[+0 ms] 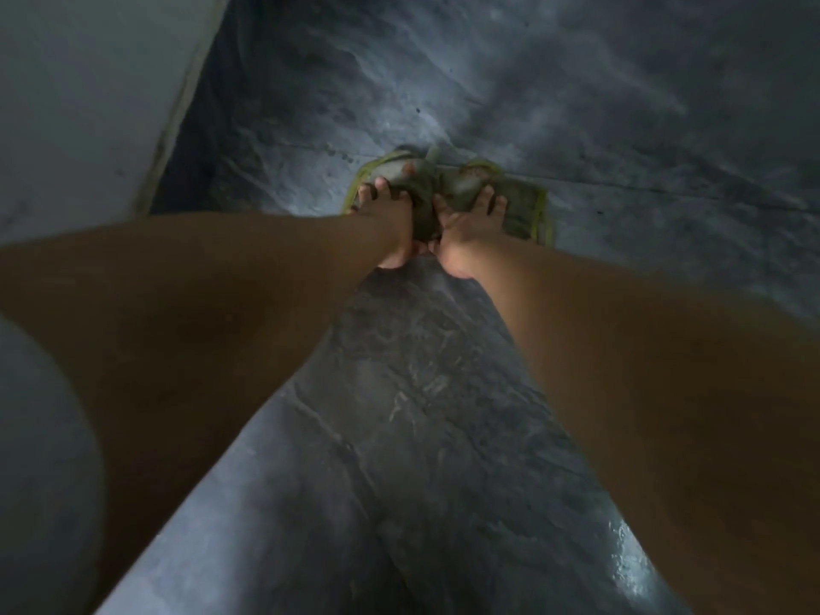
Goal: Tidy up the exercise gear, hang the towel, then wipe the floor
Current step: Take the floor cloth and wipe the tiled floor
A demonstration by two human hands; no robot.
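A crumpled grey-green cloth [519,206] with a yellow-green edge lies on the dark marbled floor [443,392], ahead of me at arm's length. My left hand [388,224] grips its left part, fingers curled into the folds. Beside it, my right hand [470,224] holds the bunched middle of the cloth, fingers curled over it. Both arms stretch forward and down, and the two hands nearly touch. The cloth's right side spreads flat on the floor past my right hand.
A pale wall [88,104] with a light skirting strip runs along the left. A rounded grey shape [40,459], blurred, fills the lower left corner. A wet sheen [630,565] shows on the floor at lower right. Tile joints cross the floor.
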